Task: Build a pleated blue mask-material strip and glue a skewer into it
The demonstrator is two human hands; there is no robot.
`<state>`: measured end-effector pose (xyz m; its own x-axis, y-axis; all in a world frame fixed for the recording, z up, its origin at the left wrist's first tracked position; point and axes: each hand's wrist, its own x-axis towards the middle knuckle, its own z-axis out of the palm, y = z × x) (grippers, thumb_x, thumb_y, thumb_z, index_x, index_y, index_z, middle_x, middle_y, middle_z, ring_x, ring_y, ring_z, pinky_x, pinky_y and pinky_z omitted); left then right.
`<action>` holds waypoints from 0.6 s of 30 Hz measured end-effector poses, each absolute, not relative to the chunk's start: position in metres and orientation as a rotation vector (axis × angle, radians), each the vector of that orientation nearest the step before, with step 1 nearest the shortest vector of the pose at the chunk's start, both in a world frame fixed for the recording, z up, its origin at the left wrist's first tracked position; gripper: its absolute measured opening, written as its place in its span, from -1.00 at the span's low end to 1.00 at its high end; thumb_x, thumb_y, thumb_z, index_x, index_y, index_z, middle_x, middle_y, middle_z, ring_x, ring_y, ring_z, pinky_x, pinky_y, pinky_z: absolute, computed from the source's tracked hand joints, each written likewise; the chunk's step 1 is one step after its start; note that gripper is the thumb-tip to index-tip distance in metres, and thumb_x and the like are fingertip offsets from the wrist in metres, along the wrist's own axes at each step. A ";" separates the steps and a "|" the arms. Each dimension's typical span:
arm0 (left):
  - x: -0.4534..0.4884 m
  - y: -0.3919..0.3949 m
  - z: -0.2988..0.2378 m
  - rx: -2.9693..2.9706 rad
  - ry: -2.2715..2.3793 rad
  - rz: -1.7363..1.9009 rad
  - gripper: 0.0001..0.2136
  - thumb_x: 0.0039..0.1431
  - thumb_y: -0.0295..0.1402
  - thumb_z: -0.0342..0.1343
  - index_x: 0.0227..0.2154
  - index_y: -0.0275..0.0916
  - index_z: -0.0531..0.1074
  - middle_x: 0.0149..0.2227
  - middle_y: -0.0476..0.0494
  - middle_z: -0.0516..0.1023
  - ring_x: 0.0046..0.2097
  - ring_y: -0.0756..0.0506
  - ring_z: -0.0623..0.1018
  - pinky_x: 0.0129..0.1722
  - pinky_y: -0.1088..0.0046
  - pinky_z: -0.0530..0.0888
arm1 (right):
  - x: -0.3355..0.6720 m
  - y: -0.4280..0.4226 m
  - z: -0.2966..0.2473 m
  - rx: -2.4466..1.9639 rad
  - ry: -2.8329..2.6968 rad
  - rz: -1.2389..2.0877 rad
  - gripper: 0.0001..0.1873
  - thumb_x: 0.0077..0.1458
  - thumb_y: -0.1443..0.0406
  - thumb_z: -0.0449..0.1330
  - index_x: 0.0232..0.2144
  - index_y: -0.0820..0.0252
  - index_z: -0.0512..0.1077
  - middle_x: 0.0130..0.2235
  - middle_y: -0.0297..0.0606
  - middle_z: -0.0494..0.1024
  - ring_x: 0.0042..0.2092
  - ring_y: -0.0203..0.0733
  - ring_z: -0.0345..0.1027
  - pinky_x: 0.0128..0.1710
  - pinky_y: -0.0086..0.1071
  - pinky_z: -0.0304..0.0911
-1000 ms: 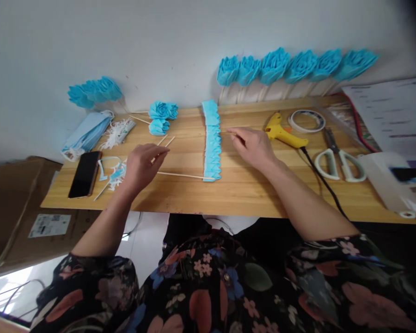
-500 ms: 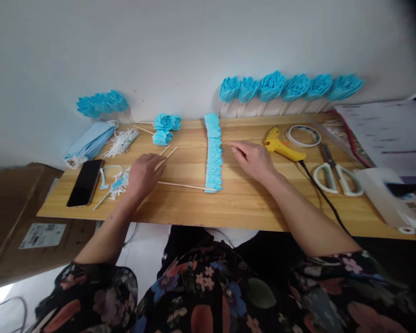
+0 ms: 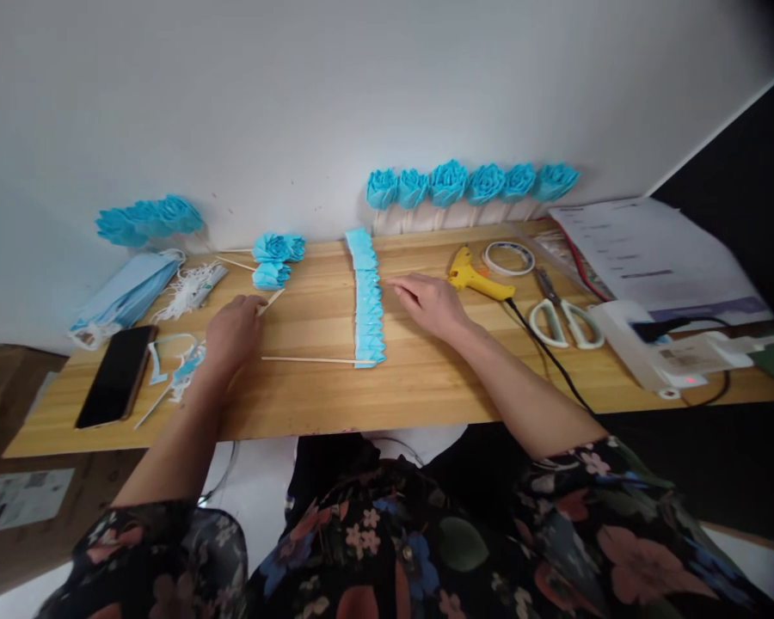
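My left hand is closed on thin wooden sticks, low over the left half of the desk. Pale stick ends jut out past its fingers; how many it holds is hidden. A long pleated light-blue strip lies front to back across the middle. Another wooden stick rests with its right end on the strip's near end. Just right of the strip is my right hand, palm down, its index finger stretched toward the pleated edge with nothing visible in it.
Blue fabric flowers on sticks lean along the wall, with others on the desk. At right are a yellow glue gun, tape roll, scissors and power strip. Face masks and a phone lie left.
The view has swung to the right, showing more of the power strip and papers. The stick ends at my left hand have drawn closer together. My right hand stays beside the strip.
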<state>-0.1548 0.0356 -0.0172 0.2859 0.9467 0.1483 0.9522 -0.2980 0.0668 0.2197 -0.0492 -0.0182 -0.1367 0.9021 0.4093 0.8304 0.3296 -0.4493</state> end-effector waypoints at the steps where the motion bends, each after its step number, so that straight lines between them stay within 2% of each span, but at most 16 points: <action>1: -0.156 0.035 -0.017 -2.498 -1.812 -0.255 -0.62 0.27 -0.39 -0.06 0.02 -0.19 0.58 -0.05 -0.38 0.63 -0.01 -0.40 0.63 -0.10 0.07 0.54 | 0.220 -0.049 -0.018 -1.522 -1.981 0.151 -0.61 0.37 0.33 0.05 0.05 0.10 0.63 -0.04 -0.14 0.73 -0.05 -0.03 0.61 -0.05 -0.21 0.42; 6: -0.146 0.028 -0.011 -2.620 -1.494 -0.487 -0.62 0.31 -0.30 -0.01 0.09 -0.22 0.54 0.07 -0.38 0.62 0.11 -0.37 0.58 0.11 0.07 0.49 | 0.221 -0.046 -0.021 -1.521 -1.994 0.156 -0.57 0.37 0.34 0.03 0.10 0.18 0.61 -0.02 -0.07 0.72 -0.02 0.01 0.60 -0.02 -0.19 0.41; 9: -0.131 0.023 -0.004 -2.736 -1.360 -0.633 -0.64 0.35 -0.24 -0.01 0.06 -0.19 0.56 0.07 -0.32 0.63 0.13 -0.34 0.57 0.15 0.09 0.48 | 0.223 -0.043 -0.024 -1.539 -2.004 0.140 -0.56 0.35 0.36 0.03 0.12 0.16 0.60 0.00 -0.07 0.71 -0.01 0.02 0.59 -0.02 -0.19 0.40; 11: -0.119 0.022 0.002 -2.815 -1.322 -0.663 -0.66 0.34 -0.22 0.02 0.03 -0.18 0.58 0.03 -0.28 0.66 0.07 -0.30 0.60 0.11 0.13 0.49 | 0.226 -0.041 -0.027 -1.564 -2.011 0.116 -0.55 0.35 0.38 0.02 0.14 0.16 0.58 0.01 -0.05 0.71 -0.01 0.04 0.59 -0.03 -0.18 0.40; 15: -0.099 0.026 0.017 -3.017 -1.327 -0.565 -0.65 0.31 -0.20 0.05 0.01 -0.18 0.62 -0.14 -0.20 0.71 -0.16 -0.21 0.64 -0.13 0.28 0.51 | 0.228 -0.034 -0.025 -1.622 -2.034 0.041 -0.55 0.34 0.36 0.02 0.15 0.17 0.57 0.03 -0.05 0.70 0.01 0.05 0.58 -0.02 -0.18 0.39; 18: -0.093 0.031 0.021 -3.264 -1.255 -0.384 -0.65 0.28 -0.14 0.09 -0.01 -0.13 0.64 -0.18 -0.14 0.73 -0.21 -0.18 0.64 -0.21 0.34 0.49 | 0.225 -0.022 -0.018 -1.660 -2.050 0.025 -0.55 0.36 0.34 0.03 0.14 0.16 0.59 0.07 -0.07 0.69 0.05 0.08 0.58 0.00 -0.17 0.39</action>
